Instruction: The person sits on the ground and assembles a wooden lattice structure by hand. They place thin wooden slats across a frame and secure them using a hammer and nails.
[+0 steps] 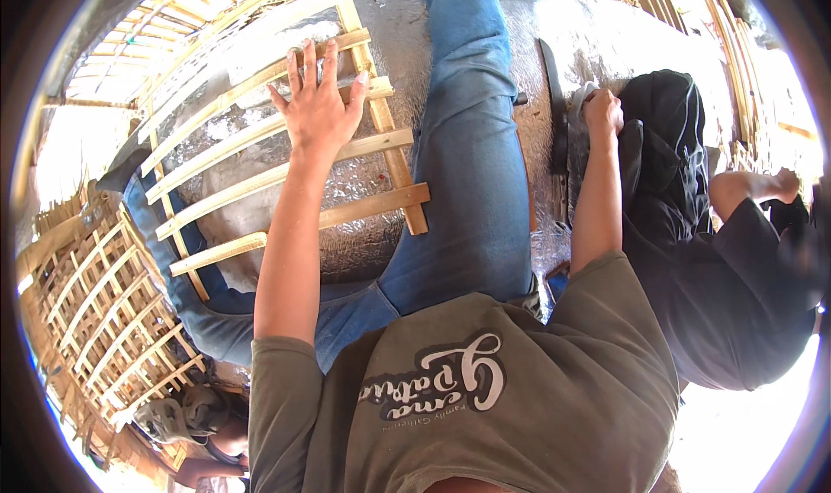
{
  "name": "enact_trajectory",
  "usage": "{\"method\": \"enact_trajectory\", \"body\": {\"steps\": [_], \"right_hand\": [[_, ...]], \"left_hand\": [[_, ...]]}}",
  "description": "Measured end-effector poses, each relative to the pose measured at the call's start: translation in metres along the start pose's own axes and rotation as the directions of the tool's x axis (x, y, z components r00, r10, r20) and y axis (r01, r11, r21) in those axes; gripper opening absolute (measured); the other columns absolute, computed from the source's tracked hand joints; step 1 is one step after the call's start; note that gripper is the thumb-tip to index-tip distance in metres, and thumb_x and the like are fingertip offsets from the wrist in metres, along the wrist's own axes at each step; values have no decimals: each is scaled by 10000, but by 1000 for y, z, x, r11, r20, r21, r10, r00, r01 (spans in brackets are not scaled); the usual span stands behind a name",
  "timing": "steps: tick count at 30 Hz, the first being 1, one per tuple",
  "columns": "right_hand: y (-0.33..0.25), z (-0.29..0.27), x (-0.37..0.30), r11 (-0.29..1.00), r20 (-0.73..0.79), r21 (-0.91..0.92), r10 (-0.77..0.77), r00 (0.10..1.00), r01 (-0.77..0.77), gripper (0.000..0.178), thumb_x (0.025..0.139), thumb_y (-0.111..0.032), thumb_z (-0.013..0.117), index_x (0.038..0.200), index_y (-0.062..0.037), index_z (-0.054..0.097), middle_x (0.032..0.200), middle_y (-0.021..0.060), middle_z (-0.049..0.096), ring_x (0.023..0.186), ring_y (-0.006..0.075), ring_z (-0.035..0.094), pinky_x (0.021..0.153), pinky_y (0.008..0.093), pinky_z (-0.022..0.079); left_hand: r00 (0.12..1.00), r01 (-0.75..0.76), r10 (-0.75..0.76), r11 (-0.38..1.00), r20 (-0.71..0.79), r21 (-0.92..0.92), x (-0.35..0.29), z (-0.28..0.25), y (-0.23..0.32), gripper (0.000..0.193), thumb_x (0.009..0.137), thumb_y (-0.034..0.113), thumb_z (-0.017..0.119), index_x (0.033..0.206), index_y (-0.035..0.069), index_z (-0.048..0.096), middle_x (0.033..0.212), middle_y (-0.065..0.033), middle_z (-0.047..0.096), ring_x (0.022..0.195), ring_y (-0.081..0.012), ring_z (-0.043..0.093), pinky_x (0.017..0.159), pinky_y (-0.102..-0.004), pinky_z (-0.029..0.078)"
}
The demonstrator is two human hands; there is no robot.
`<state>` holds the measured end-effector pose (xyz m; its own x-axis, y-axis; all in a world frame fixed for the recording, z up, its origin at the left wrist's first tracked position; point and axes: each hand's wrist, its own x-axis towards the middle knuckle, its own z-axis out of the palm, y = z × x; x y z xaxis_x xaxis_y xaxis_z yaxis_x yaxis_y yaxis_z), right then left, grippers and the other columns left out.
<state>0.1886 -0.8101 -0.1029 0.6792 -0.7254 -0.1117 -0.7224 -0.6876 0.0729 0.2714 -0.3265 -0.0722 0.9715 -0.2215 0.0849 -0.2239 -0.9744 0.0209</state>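
Note:
A lattice of pale wooden slats (372, 203), likely split bamboo, lies across the shiny ground sheet and over my bent left leg. My left hand (318, 112) rests flat on its upper right part, fingers spread, holding nothing. Off to the right of my stretched-out leg, my right hand (603, 112) is closed on a pale, crinkled plastic-looking piece (585, 93); its full shape is partly hidden by the fingers. Just left of that hand lies a long, dark, flat strip (554, 95) resembling a blade.
A person in black clothing (718, 277) sits close on my right. At lower left stand more slat lattices (104, 311), with part of another person (229, 437) near them. The silvery sheet (381, 25) covers the ground; several loose slats (736, 51) are at far right.

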Motion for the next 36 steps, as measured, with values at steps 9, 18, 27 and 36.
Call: {"method": "enact_trajectory", "body": {"steps": [9, 18, 27, 36], "right_hand": [[-17, -18, -13, 998, -3, -42, 49, 999, -49, 259, 924, -131, 550, 1088, -47, 733, 1145, 193, 708, 1077, 382, 684, 884, 450, 570], [-2, -10, -15, 997, -112, 30, -72, 991, 76, 230, 887, -107, 566, 994, 23, 722, 1042, 260, 705, 994, 421, 695, 858, 458, 574], [-11, -58, -38, 792, -110, 605, -19, 994, 82, 207, 865, -112, 731, 1062, -55, 703, 841, 105, 758, 683, 129, 716, 651, 277, 544], [-38, -106, -68, 259, -82, 955, -231, 969, 142, 268, 899, -118, 737, 1161, -72, 703, 920, 68, 755, 698, 60, 576, 573, 207, 440]], "left_hand": [[1000, 15, -14, 1000, -23, 22, 0, 1, 1, 689, 987, 652, 314, 1586, 320, 230, 1667, -31, 169, 1537, -287, 134, 1187, -681, 108], [1000, 12, -12, 1000, -12, 18, -1, 2, -1, 724, 981, 681, 267, 1588, 288, 239, 1672, -38, 143, 1541, -298, 105, 1180, -690, 117], [1000, 10, -10, 1000, 3, 23, 0, 0, 1, 728, 981, 688, 231, 1588, 286, 234, 1670, -51, 145, 1540, -304, 105, 1179, -694, 114], [1000, 11, -11, 1000, -2, 16, 0, -1, 2, 713, 986, 671, 271, 1587, 289, 238, 1669, -47, 155, 1540, -297, 108, 1181, -691, 108]]}}
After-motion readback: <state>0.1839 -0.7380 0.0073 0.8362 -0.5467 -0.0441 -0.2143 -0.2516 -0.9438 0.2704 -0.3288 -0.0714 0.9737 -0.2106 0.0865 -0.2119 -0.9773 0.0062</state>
